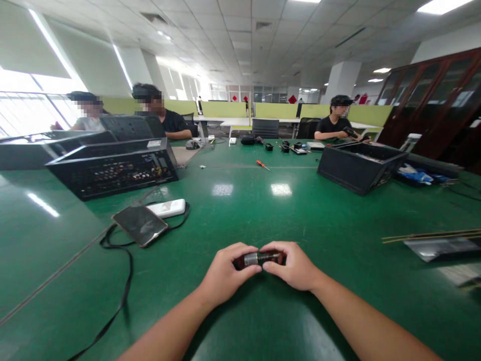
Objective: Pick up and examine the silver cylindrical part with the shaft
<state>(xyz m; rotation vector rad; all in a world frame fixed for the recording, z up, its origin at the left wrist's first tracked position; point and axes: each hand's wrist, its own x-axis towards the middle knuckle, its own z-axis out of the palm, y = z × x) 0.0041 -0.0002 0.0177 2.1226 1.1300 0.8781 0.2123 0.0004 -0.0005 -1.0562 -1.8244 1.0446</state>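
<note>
Both my hands meet low over the green table point(263, 210), near its front edge. My left hand point(225, 273) is closed round the left end of a small dark object with a silver metal band point(257, 258). My right hand point(295, 265) pinches its right end with thumb and fingers. Most of the object is hidden by my fingers, so I cannot make out what it is.
A phone point(140, 224) and a white power bank point(169, 207) with a black cable point(120, 281) lie front left. A black computer case point(112, 168) stands behind them, another case point(358, 165) at right. A red screwdriver point(262, 164) lies mid-table. Three people sit at the far side.
</note>
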